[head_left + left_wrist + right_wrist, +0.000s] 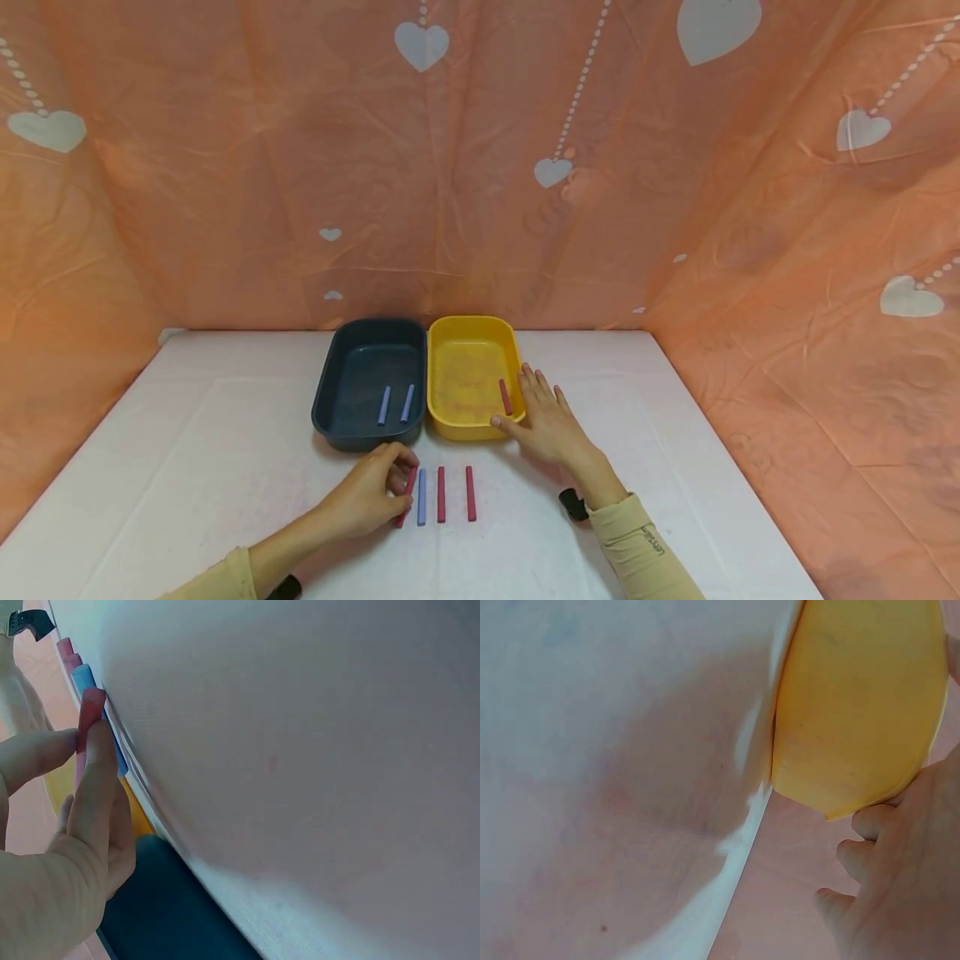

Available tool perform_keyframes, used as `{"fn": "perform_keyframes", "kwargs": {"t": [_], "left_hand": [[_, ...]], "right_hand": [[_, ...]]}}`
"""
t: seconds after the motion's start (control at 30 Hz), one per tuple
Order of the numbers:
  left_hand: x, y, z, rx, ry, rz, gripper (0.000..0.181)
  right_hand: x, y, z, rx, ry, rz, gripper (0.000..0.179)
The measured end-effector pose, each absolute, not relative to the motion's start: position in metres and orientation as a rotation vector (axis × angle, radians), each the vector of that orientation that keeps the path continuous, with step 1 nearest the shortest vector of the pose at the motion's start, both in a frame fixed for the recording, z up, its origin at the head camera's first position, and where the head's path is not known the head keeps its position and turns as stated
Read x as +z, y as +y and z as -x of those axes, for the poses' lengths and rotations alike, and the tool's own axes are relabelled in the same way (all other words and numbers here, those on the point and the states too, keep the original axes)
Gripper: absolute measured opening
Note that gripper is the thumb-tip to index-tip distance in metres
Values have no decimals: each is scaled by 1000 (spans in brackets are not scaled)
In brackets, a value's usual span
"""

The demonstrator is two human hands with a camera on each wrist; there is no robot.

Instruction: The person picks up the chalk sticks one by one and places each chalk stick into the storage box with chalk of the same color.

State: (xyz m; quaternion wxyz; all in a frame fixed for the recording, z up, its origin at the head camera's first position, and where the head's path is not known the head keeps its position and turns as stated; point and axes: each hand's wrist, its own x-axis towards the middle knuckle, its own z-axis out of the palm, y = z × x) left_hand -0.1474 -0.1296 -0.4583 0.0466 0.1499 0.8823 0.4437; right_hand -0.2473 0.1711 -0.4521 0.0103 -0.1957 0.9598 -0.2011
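Note:
My left hand (367,492) pinches a red chalk stick (91,709) between thumb and fingers, just in front of the dark blue tray. Right beside it on the table lies a blue chalk stick (422,497). Two more red chalk sticks, a nearer one (441,495) and a farther one (471,493), lie to the right in the same row. My right hand (551,425) rests against the right side and front corner of the yellow tray (855,712), fingers spread and fairly straight. Inside that tray lies one red chalk stick (506,397).
The dark blue tray (324,417) stands against the yellow one and holds two blue chalk sticks (384,406). A white cloth (225,433) covers the table. Orange sheeting with white hearts (480,167) hangs behind and at both sides.

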Motion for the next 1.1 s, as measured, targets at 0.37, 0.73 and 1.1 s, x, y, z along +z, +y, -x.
{"fn": "perform_keyframes", "kwargs": {"t": [0.37, 0.73, 1.1], "left_hand": [[-441, -127, 153, 1560, 2645, -512, 42], [-418, -113, 172, 1692, 2632, -443, 44], [-405, -92, 205, 1778, 2624, -458, 45]], "right_hand": [[-452, 172, 247, -633, 2993, 621, 102], [-452, 172, 247, -634, 2986, 621, 102], [-451, 171, 247, -620, 2979, 602, 101]]}}
